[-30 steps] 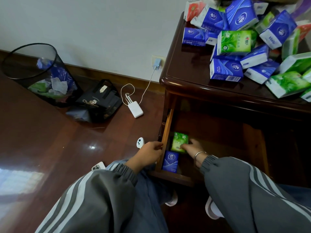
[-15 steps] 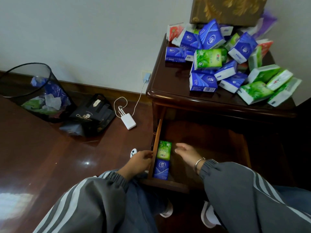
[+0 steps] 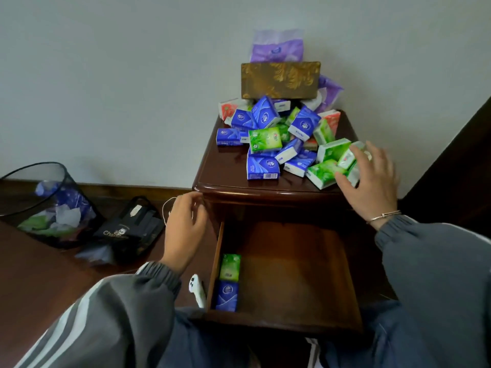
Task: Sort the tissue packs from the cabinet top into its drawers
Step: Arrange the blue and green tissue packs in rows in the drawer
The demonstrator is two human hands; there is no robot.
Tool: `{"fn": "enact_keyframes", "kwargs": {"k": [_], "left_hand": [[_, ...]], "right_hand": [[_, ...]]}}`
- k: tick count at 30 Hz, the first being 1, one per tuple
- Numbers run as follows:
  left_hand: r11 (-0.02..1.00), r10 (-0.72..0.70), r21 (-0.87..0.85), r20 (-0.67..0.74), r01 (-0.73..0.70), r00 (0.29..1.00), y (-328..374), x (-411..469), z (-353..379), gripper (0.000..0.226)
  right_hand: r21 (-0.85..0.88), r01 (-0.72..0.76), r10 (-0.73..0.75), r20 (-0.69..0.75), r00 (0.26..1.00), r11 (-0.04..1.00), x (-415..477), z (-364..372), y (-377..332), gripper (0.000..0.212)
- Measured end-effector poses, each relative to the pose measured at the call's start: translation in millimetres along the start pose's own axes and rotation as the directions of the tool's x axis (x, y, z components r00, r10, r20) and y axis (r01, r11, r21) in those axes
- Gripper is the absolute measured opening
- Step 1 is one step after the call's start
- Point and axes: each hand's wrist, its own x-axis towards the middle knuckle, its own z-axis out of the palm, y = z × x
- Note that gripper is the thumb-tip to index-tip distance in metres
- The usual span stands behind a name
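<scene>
At 6 o'clock, nearest, the cabinet's drawer (image 3: 292,274) is seen pulled open, its brown floor mostly bare. A blue pack (image 3: 226,296) is laid along its left wall, and a green pack (image 3: 230,267) touches it just beyond. A white controller (image 3: 196,289) lies on the glossy dark wood floor (image 3: 39,274) just left of the drawer. The left hand (image 3: 186,229) is held at 9 o'clock of the drawer, beside the cabinet's front left corner, with fingers loosely curled and nothing gripped. At 3 o'clock of the dark polished top (image 3: 220,171), the right hand (image 3: 369,179) is spread, blurred, its straight fingers laid on green packs at the edge of the pile (image 3: 263,168); nothing is clasped. Blue, green and red packs are heaped over the top's back and right. At 9 o'clock a black bag (image 3: 127,229), on which only "Cha" can be read, is set near a mesh bin (image 3: 45,203) holding crumpled wrappers. At 12 o'clock a gold box (image 3: 280,80) and a purple pack (image 3: 277,49) are stacked against the pale wall (image 3: 119,75).
</scene>
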Motion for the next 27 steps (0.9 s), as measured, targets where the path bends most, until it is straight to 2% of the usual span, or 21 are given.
{"fn": "enact_keyframes", "kwargs": {"k": [2,4,6,9,11,14,18,21,24,27], "left_hand": [[0.994,0.105,0.036,0.011,-0.105,0.994,26,10,8,0.025],[0.976,0.199,0.081,0.063,-0.204,0.978,51,16,22,0.029],[0.950,0.270,0.122,0.133,-0.286,0.954,74,19,40,0.033],[0.914,0.335,0.167,0.203,-0.370,0.920,106,22,69,0.036],[0.903,0.358,0.156,0.242,-0.401,0.902,125,25,88,0.039],[0.887,0.389,0.139,0.288,-0.440,0.875,149,36,113,0.040],[0.870,0.442,0.079,0.309,-0.486,0.842,180,64,144,0.041],[0.877,0.429,0.075,0.325,-0.475,0.843,201,87,169,0.045],[0.858,0.356,0.188,0.453,-0.478,0.817,213,104,196,0.056],[0.793,0.258,0.356,0.539,-0.494,0.802,218,113,212,0.064]], "right_hand": [[-0.031,-0.072,0.073,0.011,0.997,0.997,7,3,15,0.067],[0.014,-0.154,0.153,0.062,0.986,0.988,12,8,28,0.072],[0.070,-0.124,0.112,0.161,0.981,0.990,13,17,40,0.070],[0.266,-0.067,-0.004,0.258,0.966,0.962,11,30,52,0.068],[0.351,-0.064,-0.015,0.218,0.976,0.934,12,35,54,0.067],[0.383,-0.031,-0.020,0.128,0.992,0.923,12,43,53,0.067],[0.271,0.011,-0.012,0.001,1.000,0.962,4,54,50,0.075],[0.227,-0.019,0.030,-0.046,0.998,0.974,0,60,47,0.086],[0.243,-0.101,0.123,-0.079,0.989,0.965,-3,64,44,0.092],[0.228,-0.135,0.161,-0.100,0.982,0.964,-5,66,43,0.093]]}}
